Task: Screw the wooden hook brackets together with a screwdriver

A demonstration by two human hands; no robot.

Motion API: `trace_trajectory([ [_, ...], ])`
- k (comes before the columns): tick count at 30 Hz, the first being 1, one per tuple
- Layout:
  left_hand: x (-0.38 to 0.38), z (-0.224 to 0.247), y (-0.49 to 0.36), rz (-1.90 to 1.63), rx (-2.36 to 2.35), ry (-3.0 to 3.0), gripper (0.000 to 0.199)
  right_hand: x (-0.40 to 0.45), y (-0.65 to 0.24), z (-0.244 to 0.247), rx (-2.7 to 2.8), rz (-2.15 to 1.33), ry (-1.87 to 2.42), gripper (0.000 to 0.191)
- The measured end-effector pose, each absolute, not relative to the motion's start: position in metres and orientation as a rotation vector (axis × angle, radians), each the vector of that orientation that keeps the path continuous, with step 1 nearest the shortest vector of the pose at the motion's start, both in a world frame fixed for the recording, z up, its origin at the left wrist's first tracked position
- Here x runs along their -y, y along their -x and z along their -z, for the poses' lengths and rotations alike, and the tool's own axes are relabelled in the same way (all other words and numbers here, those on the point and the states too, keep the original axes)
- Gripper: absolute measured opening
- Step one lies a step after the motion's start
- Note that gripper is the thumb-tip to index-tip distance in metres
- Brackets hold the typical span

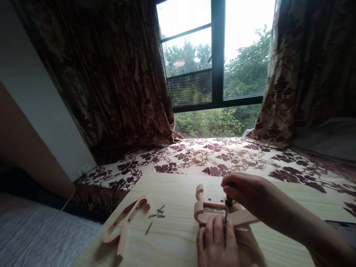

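My right hand (243, 191) is closed round the black handle of a screwdriver (228, 201), which stands upright with its shaft pointing down. Its tip meets a curved wooden piece (207, 217) near the fingertips of my left hand (217, 239). That left hand lies over the near edge of the piece, fingers together and pressing on it. Just behind is another wooden piece with dark holes (213, 200). Clear plastic shows between and below the pieces. Several screws (160, 211) lie on the board to the left, beside more curved wooden pieces (125, 222).
The pale wooden board (167, 189) rests before a window sill with floral cloth (194, 155). Patterned curtains (125, 74) hang on both sides of the window. A dark-edged flat object (340, 228) lies at the right edge, and quilted bedding (41, 230) is at lower left.
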State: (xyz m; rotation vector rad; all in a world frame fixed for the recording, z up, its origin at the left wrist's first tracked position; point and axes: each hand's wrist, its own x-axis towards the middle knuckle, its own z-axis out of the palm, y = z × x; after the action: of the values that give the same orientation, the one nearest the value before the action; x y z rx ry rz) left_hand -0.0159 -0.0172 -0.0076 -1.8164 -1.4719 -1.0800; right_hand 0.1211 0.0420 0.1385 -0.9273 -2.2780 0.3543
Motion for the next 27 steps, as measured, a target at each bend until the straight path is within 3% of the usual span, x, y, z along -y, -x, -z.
trace_trajectory([
  [7,0.012,0.017,0.017,1.087,1.426,1.807,0.039,-0.043,-0.119,-0.138,2.226,-0.216,1.029,0.021],
  [12,0.006,0.019,0.009,1.291,1.423,1.652,0.033,-0.039,-0.119,-0.134,2.237,-0.279,0.990,0.011],
  [20,0.017,0.009,0.012,1.147,1.458,1.777,0.060,-0.040,-0.115,-0.135,2.266,-0.390,0.964,0.023],
  [27,0.027,-0.002,0.019,0.941,1.443,1.903,0.067,-0.045,-0.119,-0.132,2.221,-0.303,1.060,0.027],
])
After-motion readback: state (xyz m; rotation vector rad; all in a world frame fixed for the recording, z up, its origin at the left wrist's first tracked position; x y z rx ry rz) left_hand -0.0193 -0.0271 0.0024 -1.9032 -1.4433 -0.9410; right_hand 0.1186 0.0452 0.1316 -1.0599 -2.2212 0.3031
